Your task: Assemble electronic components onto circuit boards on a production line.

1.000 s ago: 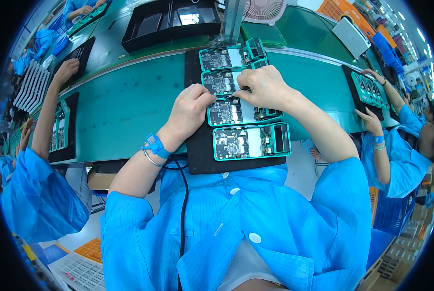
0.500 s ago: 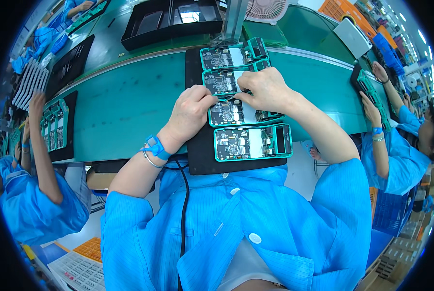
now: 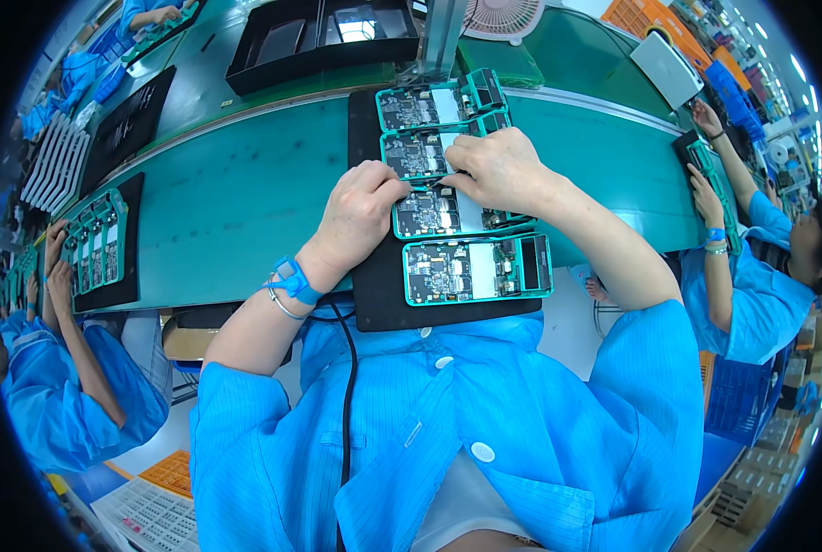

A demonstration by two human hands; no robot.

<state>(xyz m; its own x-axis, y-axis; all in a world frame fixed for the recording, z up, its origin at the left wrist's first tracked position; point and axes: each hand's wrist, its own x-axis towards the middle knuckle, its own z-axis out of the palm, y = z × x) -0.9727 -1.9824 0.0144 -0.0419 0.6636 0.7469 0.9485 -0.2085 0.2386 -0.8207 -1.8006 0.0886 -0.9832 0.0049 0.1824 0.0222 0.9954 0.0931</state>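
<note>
Several teal-framed device housings with exposed circuit boards lie in a column on a black mat (image 3: 383, 304). My left hand (image 3: 360, 210) pinches at the upper left edge of the third housing from the far end (image 3: 425, 219). Opposite it, my right hand (image 3: 498, 170) has its fingertips closed at the same edge, its knuckles over part of the second housing (image 3: 416, 155). Whatever lies between the fingertips of each hand is too small to make out. The nearest housing (image 3: 448, 276) and the farthest housing (image 3: 420, 109) are untouched. A blue wrist strap (image 3: 293, 281) is on my left wrist.
A metal post (image 3: 443, 41) rises behind the mat, with a fan (image 3: 503, 17) beside it. A black tray (image 3: 324, 64) stands at the back left. Co-workers handle similar housings (image 3: 98, 244) on both sides. A black cord (image 3: 348, 414) hangs down my front.
My hands stay at the same edge with hardly any shift. The left co-worker's raised hand has come down to the housings; the right co-worker's far hand has moved slightly up and left.
</note>
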